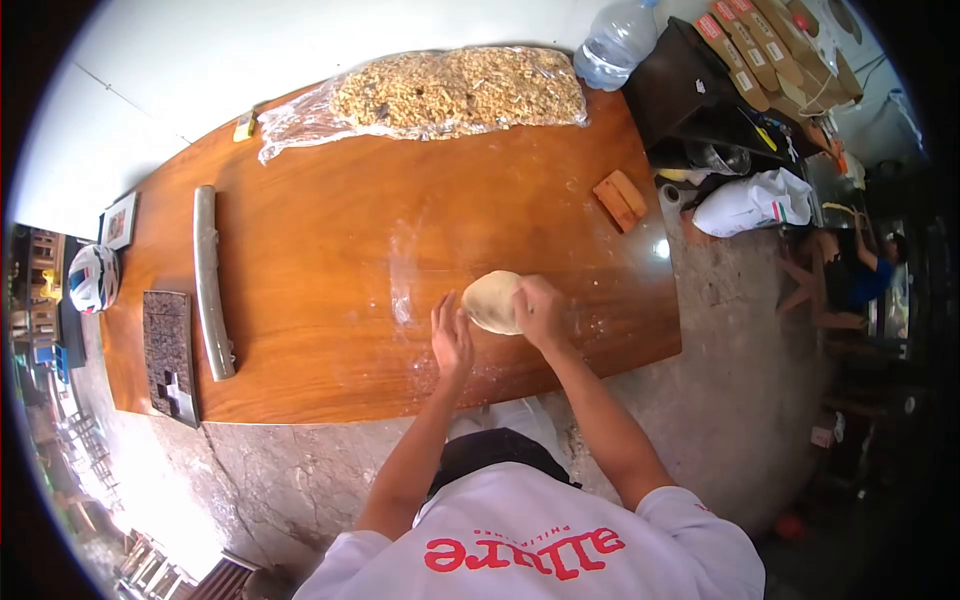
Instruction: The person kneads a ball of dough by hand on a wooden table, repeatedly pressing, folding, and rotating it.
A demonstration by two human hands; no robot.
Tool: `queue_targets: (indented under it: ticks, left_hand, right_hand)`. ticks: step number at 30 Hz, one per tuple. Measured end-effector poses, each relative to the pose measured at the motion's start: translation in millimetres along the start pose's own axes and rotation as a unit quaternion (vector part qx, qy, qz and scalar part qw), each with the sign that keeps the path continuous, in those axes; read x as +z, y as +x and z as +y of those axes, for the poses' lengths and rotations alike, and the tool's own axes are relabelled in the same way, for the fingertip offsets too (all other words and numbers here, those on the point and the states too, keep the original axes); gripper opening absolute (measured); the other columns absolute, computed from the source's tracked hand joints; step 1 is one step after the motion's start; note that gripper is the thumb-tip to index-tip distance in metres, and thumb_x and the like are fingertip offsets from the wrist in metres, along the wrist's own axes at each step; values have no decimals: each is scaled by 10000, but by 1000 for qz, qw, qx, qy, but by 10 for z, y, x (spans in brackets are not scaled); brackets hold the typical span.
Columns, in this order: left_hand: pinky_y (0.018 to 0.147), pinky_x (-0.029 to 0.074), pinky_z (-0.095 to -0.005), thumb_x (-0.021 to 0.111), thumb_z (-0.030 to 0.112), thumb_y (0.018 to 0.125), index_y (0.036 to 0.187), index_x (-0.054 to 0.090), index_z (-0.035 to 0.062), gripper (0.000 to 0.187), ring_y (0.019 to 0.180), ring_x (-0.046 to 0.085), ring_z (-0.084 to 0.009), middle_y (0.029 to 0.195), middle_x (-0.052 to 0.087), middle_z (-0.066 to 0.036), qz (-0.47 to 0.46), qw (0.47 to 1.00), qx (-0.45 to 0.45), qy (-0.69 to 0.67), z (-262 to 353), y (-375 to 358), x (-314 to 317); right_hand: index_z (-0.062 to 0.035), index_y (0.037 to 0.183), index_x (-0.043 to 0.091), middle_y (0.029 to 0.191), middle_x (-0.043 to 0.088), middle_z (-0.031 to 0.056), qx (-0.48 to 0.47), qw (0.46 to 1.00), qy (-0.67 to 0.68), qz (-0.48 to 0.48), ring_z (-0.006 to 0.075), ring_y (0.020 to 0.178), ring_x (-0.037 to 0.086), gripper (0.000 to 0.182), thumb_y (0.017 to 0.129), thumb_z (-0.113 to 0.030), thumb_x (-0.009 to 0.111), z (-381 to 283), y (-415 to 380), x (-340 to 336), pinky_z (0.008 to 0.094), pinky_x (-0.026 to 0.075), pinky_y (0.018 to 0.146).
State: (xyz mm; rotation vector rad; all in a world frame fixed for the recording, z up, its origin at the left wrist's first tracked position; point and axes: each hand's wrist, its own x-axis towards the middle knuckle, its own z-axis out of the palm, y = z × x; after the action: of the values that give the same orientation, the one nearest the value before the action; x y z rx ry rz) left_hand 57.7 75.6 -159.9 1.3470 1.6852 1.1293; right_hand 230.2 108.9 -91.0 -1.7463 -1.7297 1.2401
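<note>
A flat, pale round of dough (490, 302) is in front of me near the front edge of the wooden table (320, 250). My right hand (540, 312) has its fingers closed at the dough's right edge, covering part of it. My left hand (452, 338) is at the dough's left edge with its fingers stretched out and apart from the thumb. Whether the left fingertips touch the dough is hard to tell. White flour smears (402, 285) mark the wood to the left of the dough.
A long grey tube (207, 285) and a dark patterned board (170, 355) lie at the left. Along the back sits a plastic bag of golden crumbly pieces (460, 92), beside a large clear bottle (615, 45). A brown block (620, 200) rests right. Another person (860, 270) is farther right.
</note>
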Motion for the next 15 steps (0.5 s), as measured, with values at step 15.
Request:
queue_targets:
  ticks: [15]
  left_hand:
    - [1237, 141, -577, 436, 310, 1011, 1506, 451, 31, 568, 1505, 262, -441, 1586, 382, -221, -266, 919, 241, 164, -78, 544, 732]
  right_hand:
    - [-60, 1473, 439, 1520, 431, 253, -54, 931, -212, 293, 439, 1448, 355, 526, 1020, -326, 425, 869, 209, 507, 622, 203, 1193]
